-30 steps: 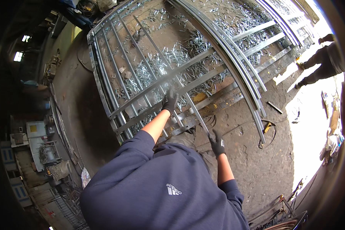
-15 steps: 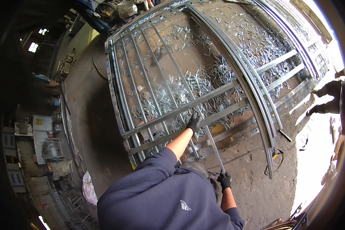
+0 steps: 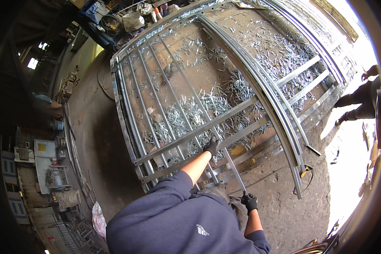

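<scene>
A large frame of silver metal bars point(image 3: 186, 132) lies in front of me, with long slats running away under two crosswise rails. My left hand point(image 3: 211, 145), in a black glove, is closed around one thin metal bar point(image 3: 233, 166) between the rails. Nearer to me, my right hand point(image 3: 249, 201), also gloved in black, grips the near end of that same bar. The bar's far part passes beneath the rails toward the far side of the frame. My fingers are partly hidden by the dark gloves.
Many short metal offcuts point(image 3: 207, 99) litter the floor under the frame. Stacked long metal profiles point(image 3: 258, 86) curve across its right side. A person's dark-clad legs point(image 3: 357, 101) stand at the right. Bags and coiled cable point(image 3: 111, 24) lie at the far end; a white plastic bag point(image 3: 98, 218) is left of me.
The view has tilted a little, so the frame sits slightly lower and further left. Both hands stay on the same bar. More of the other person's legs shows at the right.
</scene>
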### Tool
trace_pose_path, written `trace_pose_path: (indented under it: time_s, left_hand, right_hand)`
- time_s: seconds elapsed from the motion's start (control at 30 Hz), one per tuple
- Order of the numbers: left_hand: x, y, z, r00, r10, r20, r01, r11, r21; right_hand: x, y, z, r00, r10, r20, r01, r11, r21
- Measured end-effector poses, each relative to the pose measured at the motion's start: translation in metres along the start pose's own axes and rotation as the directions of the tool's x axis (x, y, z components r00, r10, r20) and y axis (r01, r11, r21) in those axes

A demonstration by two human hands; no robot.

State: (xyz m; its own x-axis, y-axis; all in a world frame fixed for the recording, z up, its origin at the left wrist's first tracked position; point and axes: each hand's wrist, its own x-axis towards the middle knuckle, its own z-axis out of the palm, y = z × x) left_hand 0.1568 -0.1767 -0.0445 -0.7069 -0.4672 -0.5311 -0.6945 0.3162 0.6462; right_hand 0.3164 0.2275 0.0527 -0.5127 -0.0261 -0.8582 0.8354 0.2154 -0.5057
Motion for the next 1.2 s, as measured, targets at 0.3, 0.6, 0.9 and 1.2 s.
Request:
trace_pose_path:
  time_s: [0.3,0.6,0.9,1.2]
  left_hand:
    - [0.018,-0.028,0.011,0.994,-0.082,0.079,0.098,0.968,-0.232]
    - [-0.056,0.003,-0.035,0.939,0.303,0.165,-0.275,0.946,-0.17]
    - [-0.133,-0.017,-0.053,0.758,0.652,-0.007,-0.641,0.747,0.175]
    - [-0.146,0.064,0.028,0.971,0.206,0.124,-0.075,0.749,-0.659]
  right_hand:
    - [0.013,-0.004,0.044,0.979,-0.137,-0.154,0.105,0.974,-0.2]
    - [0.046,-0.122,0.106,0.913,-0.359,0.194,0.408,0.799,-0.442]
    - [-0.066,-0.163,-0.146,0.153,-0.921,-0.358,0.437,0.388,-0.812]
    - [-0.042,-0.146,-0.249,0.773,-0.556,-0.304,0.172,0.646,-0.744]
